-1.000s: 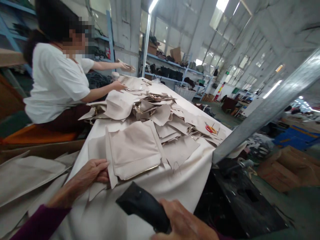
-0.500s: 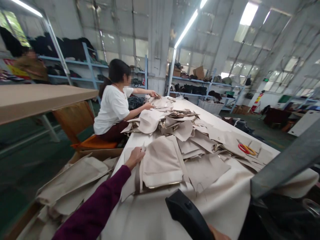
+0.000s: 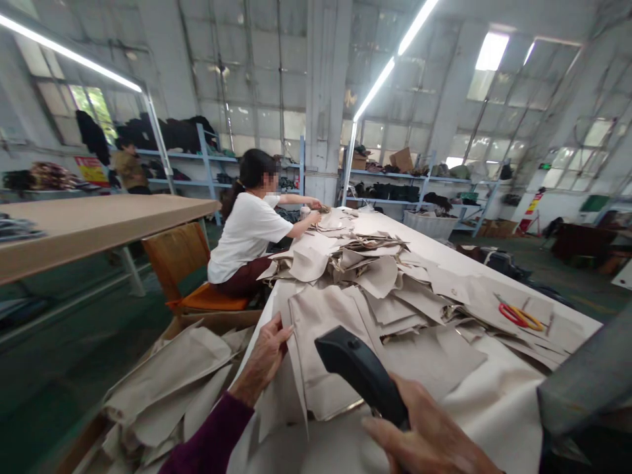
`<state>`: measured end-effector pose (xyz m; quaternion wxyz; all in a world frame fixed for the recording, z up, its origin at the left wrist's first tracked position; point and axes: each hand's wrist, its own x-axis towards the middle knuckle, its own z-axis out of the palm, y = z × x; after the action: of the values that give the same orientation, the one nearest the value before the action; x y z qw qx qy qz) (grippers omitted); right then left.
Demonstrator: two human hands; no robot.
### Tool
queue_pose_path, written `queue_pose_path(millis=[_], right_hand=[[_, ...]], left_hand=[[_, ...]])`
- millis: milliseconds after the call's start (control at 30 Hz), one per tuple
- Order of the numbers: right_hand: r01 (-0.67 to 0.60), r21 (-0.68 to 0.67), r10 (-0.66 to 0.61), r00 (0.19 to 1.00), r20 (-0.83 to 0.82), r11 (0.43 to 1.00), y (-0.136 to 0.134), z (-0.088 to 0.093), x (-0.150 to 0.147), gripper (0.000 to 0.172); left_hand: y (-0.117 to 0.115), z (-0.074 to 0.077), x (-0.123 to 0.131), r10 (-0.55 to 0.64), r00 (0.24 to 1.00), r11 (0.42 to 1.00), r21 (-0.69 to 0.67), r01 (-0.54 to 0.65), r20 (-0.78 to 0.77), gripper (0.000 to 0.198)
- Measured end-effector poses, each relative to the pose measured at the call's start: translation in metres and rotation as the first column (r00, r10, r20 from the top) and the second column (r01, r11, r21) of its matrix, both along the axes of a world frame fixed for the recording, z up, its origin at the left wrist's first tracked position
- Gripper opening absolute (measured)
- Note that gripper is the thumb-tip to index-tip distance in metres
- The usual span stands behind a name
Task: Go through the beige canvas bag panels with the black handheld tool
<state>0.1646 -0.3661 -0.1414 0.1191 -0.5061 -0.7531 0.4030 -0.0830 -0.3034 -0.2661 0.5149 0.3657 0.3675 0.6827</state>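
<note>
My left hand (image 3: 264, 355) pinches the left edge of a beige fabric panel (image 3: 309, 316) between thumb and fingers. That panel lies on the table, and a gold-toothed zipper (image 3: 348, 407) runs along its near end. My right hand (image 3: 429, 424) is wrapped round the handle of a black, curved hand-held tool (image 3: 368, 368). The tool's blunt, squared head is over the panel and hides part of it; I cannot tell whether it touches the cloth. Past the panel rises a loose heap of similar beige pieces (image 3: 375, 270), some with zippers.
Red-and-yellow scissors (image 3: 518, 316) rest on cloth at the right. A grey metal post (image 3: 587, 375) stands at the near right. Left of the table, a box holds beige pieces (image 3: 172, 368). A co-worker in a white top (image 3: 251, 230) sits by an orange chair (image 3: 182, 263), handling pieces.
The black tool has moved up from the near table edge to over the zippered panel, and more of my right hand shows. The view has shifted; my left hand remains at the panel's left edge.
</note>
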Motion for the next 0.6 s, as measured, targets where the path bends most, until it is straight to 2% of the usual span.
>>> queue_pose_path(millis=[67,133,333,467,600], right_hand=[[-0.063,-0.037,0.061,0.997,-0.056,0.997,0.008,0.011,-0.021,0.025],[-0.081,-0.01,0.08,0.993,-0.085,0.997,0.017,0.015,-0.038,0.025],[-0.12,-0.023,0.117,0.987,-0.11,0.993,0.036,0.008,-0.064,0.025],[0.018,0.07,-0.011,0.995,-0.098,0.997,0.046,0.016,-0.054,0.027],[0.132,0.136,-0.113,0.984,-0.135,0.982,0.049,0.034,-0.021,0.029]], left_hand=[[-0.005,0.003,0.002,-0.038,0.999,0.999,0.023,0.038,-0.003,0.053],[-0.009,0.004,0.002,-0.071,0.997,0.997,0.035,0.071,-0.02,0.052],[-0.018,-0.002,0.003,-0.088,0.986,0.995,0.039,0.094,-0.14,0.042],[-0.016,-0.011,0.003,-0.08,0.971,0.997,-0.02,0.077,-0.227,0.037],[0.0,-0.027,-0.013,0.056,0.94,0.986,-0.128,-0.105,-0.338,0.035]])
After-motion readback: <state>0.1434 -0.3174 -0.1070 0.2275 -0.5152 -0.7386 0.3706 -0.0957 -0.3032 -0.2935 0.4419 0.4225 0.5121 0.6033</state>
